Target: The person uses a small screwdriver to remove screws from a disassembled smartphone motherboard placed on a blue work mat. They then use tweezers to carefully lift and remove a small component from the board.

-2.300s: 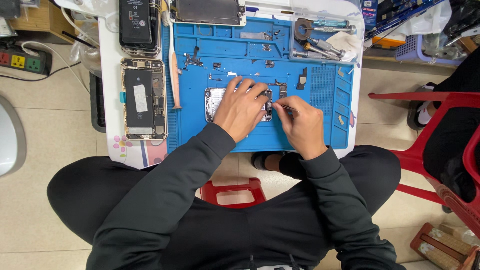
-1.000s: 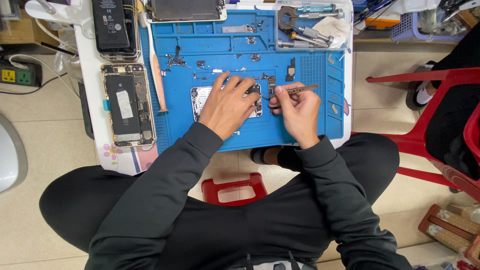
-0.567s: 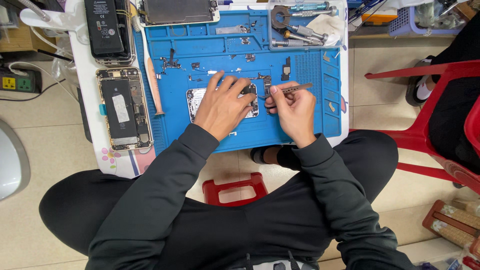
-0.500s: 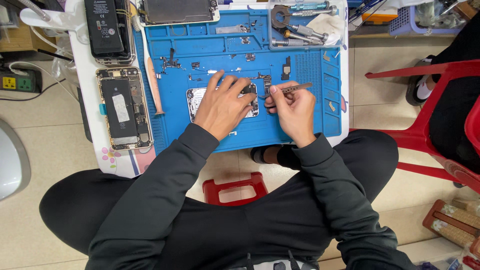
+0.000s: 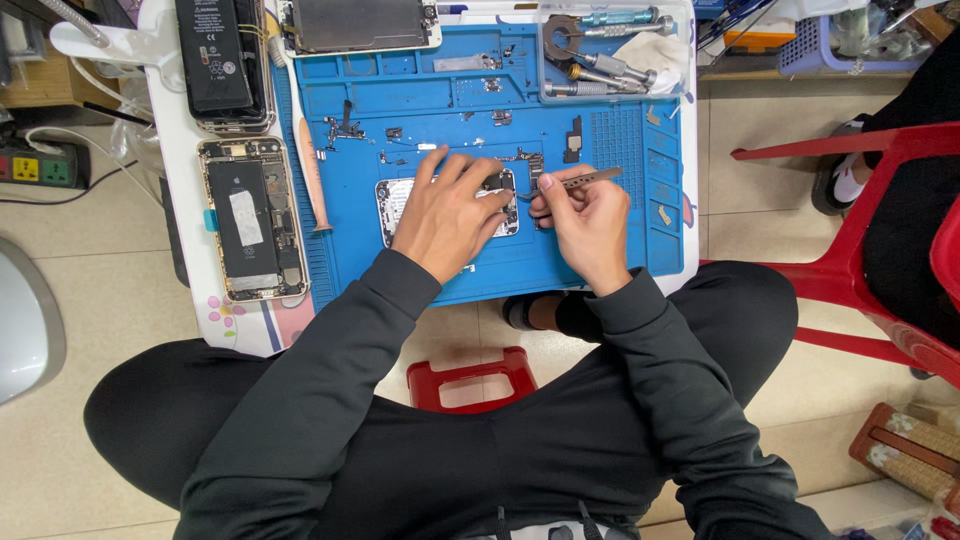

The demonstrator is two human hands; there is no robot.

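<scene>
An opened phone body lies on a blue repair mat, mostly covered by my left hand, which presses flat on it with fingers spread. My right hand sits just to its right, pinching metal tweezers whose tips point left at the phone's upper right corner. Small screws and loose parts are scattered on the mat above the phone.
Another opened phone and a black battery in a frame lie left of the mat beside an orange pry stick. A clear tray of screwdrivers sits top right. A red chair stands right, a red stool below.
The view has shifted a little, so the mat sits slightly lower and further left in frame. Both hands stay on the phone in the same pose, tweezers still at its corner.
</scene>
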